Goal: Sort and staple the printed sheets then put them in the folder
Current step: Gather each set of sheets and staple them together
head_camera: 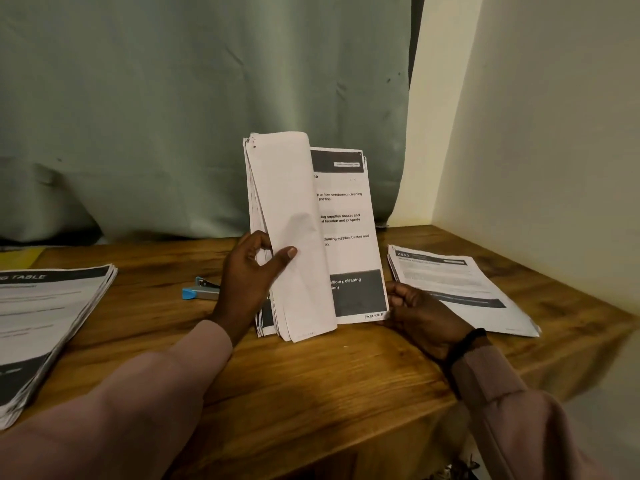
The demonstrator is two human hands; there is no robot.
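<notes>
A set of printed sheets [346,220] stands upright on the wooden table [311,375], its front pages [291,209] folded back to the left. My left hand [249,275] grips the folded-back pages, thumb across their blank side. My right hand [419,313] pinches the bottom right corner of the exposed page, by a handwritten page number. A blue and grey stapler [201,291] lies on the table just left of my left hand. Another stack of printed sheets [45,327] lies at the left edge, and a further stack [457,285] lies at the right.
A green curtain [194,109] hangs behind the table and a pale wall [540,133] closes the right side. A yellow object [20,256] shows at the far left back, partly under the curtain. The table's front edge runs diagonally at lower right.
</notes>
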